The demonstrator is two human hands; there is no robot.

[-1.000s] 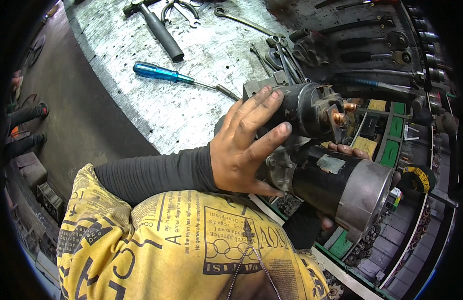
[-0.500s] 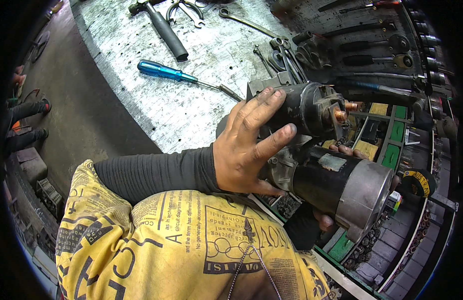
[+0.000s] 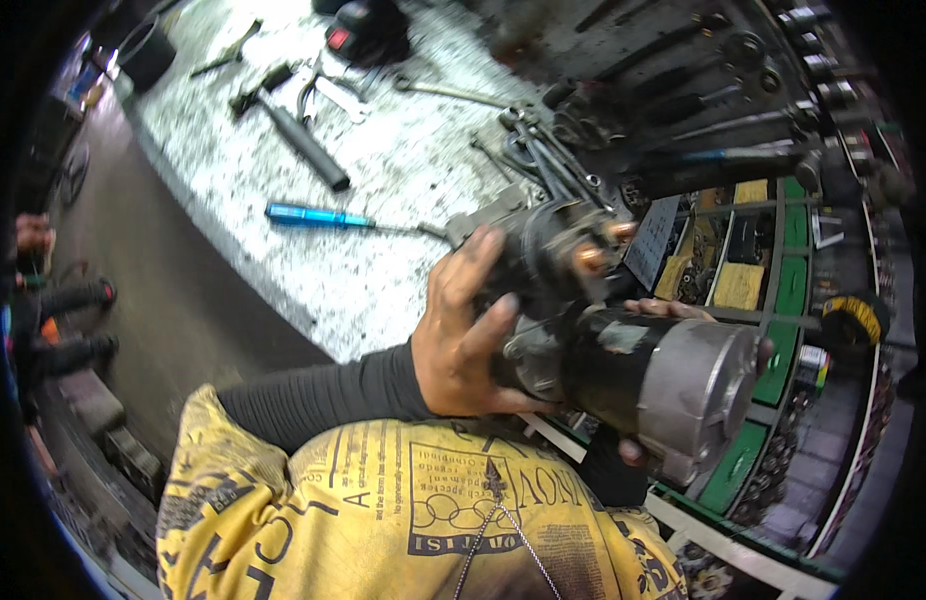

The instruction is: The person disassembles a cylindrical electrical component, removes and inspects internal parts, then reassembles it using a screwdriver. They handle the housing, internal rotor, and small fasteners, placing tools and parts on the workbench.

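I hold a starter motor [image 3: 615, 378] with a black and grey body off the front of the workbench. Its smaller black solenoid, with copper studs, sits on the bench-facing side. My left hand [image 3: 455, 338] is closed around the solenoid end and the housing beside it, thumb and fingers partly spread over the metal. From below and behind, my right hand [image 3: 666, 309] supports the motor's body; only some fingertips show past its edges, and the palm is hidden. Closest to my left hand on the bench lies a blue-handled screwdriver [image 3: 318, 216].
On the metal workbench [image 3: 218, 130] lie a hammer [image 3: 303, 145], pliers [image 3: 308, 95] and several wrenches [image 3: 543, 155]. Sockets and ratchets line the right side. Below them, green-edged drawers [image 3: 773, 345] hold small parts. A roll of black-and-yellow tape [image 3: 853, 320] hangs at the far right.
The starter motor and both hands have shifted left and slightly tilted in view. My head view has moved too, so more of the bench's far end shows. Both hands keep their hold.
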